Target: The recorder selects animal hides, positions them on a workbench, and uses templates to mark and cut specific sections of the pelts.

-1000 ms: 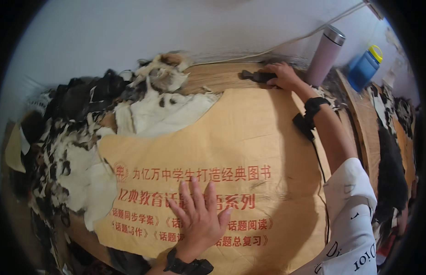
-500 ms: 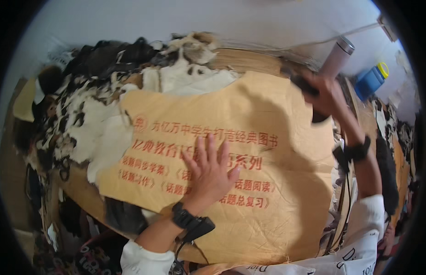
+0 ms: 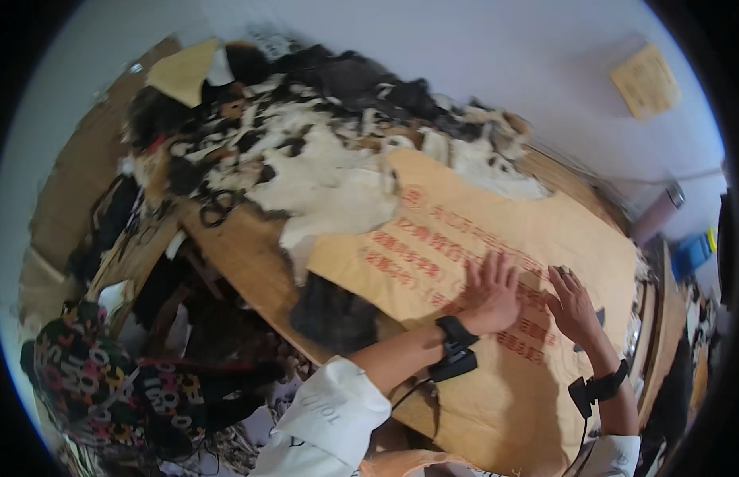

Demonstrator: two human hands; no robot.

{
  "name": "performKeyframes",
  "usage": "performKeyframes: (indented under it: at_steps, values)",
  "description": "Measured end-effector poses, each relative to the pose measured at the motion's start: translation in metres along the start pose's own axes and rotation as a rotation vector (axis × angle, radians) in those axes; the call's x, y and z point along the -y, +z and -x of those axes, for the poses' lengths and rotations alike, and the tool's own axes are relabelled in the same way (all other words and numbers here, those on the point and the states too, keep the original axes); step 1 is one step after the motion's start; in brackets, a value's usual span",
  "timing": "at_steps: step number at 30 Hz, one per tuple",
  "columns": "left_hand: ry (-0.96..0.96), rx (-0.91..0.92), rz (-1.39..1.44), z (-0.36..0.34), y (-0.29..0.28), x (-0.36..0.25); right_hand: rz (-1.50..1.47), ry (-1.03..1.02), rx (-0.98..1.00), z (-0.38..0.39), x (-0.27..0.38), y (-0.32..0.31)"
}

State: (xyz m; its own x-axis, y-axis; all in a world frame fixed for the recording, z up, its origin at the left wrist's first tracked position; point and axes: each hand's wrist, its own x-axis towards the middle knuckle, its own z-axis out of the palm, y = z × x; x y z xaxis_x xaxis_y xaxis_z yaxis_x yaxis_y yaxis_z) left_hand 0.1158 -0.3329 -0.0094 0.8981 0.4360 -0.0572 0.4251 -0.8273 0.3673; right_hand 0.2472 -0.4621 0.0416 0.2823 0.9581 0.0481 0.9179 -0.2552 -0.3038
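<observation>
Pale and smooth, the wall was marked by a squarish yellow paper; below it, in the head view, a wooden surface was largely covered. Over it was spread a tan sheet, lightly creased, printed in red and shaped with a concave curve along its far edge. On the sheet's middle the left hand was laid palm down, fingers fanned, nothing gripped. Just beside it, the right hand was held with fingers loosely extended and nothing grasped; whether the sheet was touched by it could not be told. Both wrists were wrapped in black straps. Beyond the sheet's left edge, ragged, furry hides were heaped, patched white, black and brown. At the right, a pinkish cylindrical bottle and a blue, yellow-capped one were placed.
</observation>
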Motion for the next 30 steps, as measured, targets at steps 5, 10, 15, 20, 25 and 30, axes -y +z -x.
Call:
performKeyframes:
  at_steps: [5,10,15,20,25,30]
  values:
    - [0.019,0.226,0.098,0.018,-0.043,0.027,0.039,-0.038,-0.006,-0.026,0.003,0.037]
    - [-0.062,0.446,0.101,0.045,-0.108,0.096,0.089,0.121,-0.001,-0.031,0.020,0.056]
    - [0.140,0.272,-0.016,-0.003,-0.137,0.245,0.138,0.090,-0.059,-0.031,0.028,0.059]
    - [-0.065,0.174,-0.129,-0.109,-0.251,0.292,0.159,0.134,-0.048,-0.028,0.028,0.053]
    - [-0.048,-0.088,0.281,-0.227,-0.202,0.348,0.131,0.117,-0.057,-0.039,0.031,0.052]
    - [0.026,-0.247,0.170,-0.288,-0.122,0.247,0.097,0.169,0.005,-0.032,0.024,0.046]
